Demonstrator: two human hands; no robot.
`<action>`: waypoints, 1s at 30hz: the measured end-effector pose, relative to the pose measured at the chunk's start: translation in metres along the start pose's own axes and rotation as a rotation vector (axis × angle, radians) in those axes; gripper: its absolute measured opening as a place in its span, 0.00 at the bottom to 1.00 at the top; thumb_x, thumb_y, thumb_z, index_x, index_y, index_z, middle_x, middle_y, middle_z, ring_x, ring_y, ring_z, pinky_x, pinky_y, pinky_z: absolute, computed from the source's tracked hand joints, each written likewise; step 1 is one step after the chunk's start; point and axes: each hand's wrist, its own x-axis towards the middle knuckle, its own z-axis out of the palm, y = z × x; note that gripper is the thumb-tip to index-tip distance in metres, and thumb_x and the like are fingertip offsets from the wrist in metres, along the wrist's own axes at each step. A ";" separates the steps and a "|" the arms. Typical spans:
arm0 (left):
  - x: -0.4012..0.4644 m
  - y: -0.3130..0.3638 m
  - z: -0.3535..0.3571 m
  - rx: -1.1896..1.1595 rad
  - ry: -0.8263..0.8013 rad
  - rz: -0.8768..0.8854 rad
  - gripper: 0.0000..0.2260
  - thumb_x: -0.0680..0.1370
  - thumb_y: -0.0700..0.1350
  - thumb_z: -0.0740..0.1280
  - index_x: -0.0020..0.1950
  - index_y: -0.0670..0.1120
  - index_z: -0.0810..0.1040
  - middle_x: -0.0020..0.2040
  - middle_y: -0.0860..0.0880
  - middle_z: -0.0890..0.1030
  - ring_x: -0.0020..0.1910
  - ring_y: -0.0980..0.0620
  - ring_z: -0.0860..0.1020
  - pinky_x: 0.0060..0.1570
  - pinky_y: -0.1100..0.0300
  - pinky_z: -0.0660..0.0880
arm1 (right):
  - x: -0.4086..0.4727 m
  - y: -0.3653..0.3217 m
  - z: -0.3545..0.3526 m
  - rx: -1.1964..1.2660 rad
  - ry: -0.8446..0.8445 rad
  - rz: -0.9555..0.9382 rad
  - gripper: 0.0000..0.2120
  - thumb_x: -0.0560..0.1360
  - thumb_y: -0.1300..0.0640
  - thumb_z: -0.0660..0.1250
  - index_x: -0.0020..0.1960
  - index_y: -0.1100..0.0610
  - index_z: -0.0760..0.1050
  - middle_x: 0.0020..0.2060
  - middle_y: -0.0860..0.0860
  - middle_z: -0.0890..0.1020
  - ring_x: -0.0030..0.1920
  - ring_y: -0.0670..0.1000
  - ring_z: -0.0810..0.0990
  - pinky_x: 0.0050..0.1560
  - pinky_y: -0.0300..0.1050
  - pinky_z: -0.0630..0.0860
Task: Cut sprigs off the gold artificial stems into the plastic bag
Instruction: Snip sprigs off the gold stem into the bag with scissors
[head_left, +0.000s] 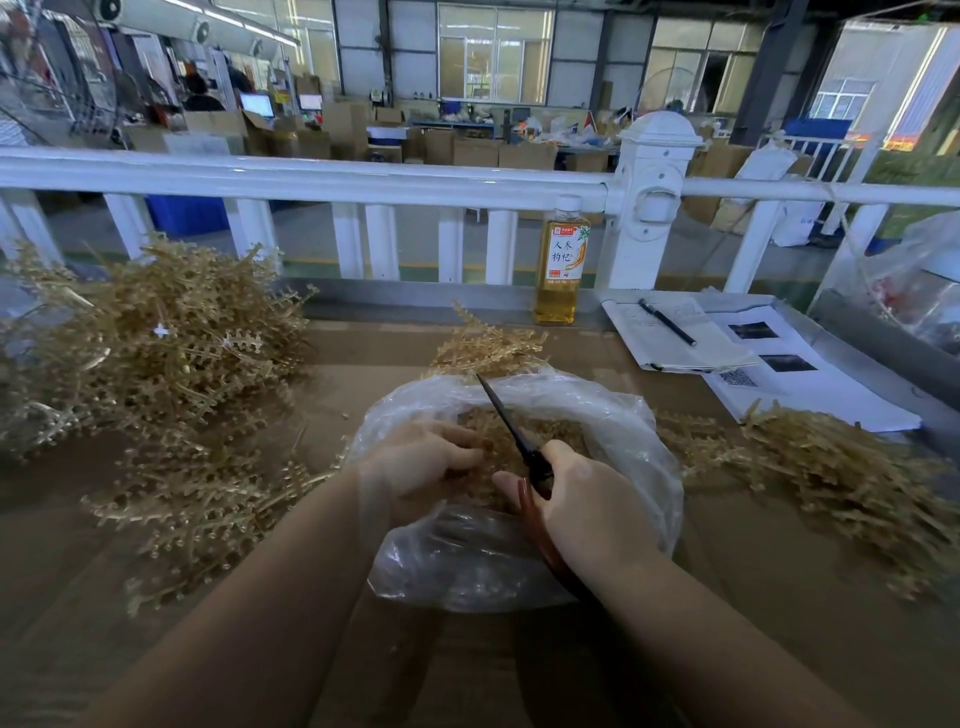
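A clear plastic bag (639, 415) lies open in the middle of the brown table, partly filled with cut gold sprigs (563, 428). My left hand (426, 457) reaches into the bag's mouth with curled fingers on gold pieces; exactly what it holds is hidden. My right hand (582, 499) grips red-handled scissors (511, 426), whose dark blades point up and away over the bag and look nearly closed. A big heap of gold artificial stems (166, 343) lies at the left. Another heap of stems (841, 467) lies at the right, and a small bunch (488, 345) sits behind the bag.
A bottle of yellow drink (560, 260) stands at the table's far edge by a white railing (363, 176). Papers with a black pen (667, 322) lie at the far right. Another plastic bag (914, 280) sits at the right edge.
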 end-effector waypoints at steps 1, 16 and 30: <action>-0.001 0.000 0.000 0.037 0.040 0.029 0.08 0.77 0.30 0.63 0.45 0.41 0.78 0.37 0.42 0.80 0.31 0.52 0.79 0.32 0.64 0.79 | 0.000 0.000 0.000 0.008 0.002 0.003 0.21 0.75 0.33 0.58 0.53 0.49 0.71 0.38 0.44 0.76 0.45 0.49 0.80 0.39 0.42 0.71; -0.005 -0.004 0.003 0.020 0.103 0.138 0.15 0.76 0.25 0.58 0.48 0.39 0.80 0.39 0.44 0.82 0.31 0.55 0.81 0.29 0.64 0.77 | -0.002 -0.003 0.003 0.058 -0.018 -0.029 0.19 0.75 0.34 0.59 0.55 0.48 0.67 0.43 0.49 0.78 0.47 0.52 0.78 0.48 0.46 0.75; -0.004 -0.007 0.002 -0.165 0.077 0.266 0.19 0.69 0.24 0.68 0.52 0.44 0.82 0.45 0.48 0.84 0.34 0.54 0.82 0.34 0.66 0.77 | -0.001 -0.004 -0.010 0.098 -0.081 0.013 0.17 0.77 0.36 0.59 0.52 0.49 0.70 0.40 0.46 0.79 0.44 0.51 0.79 0.46 0.47 0.76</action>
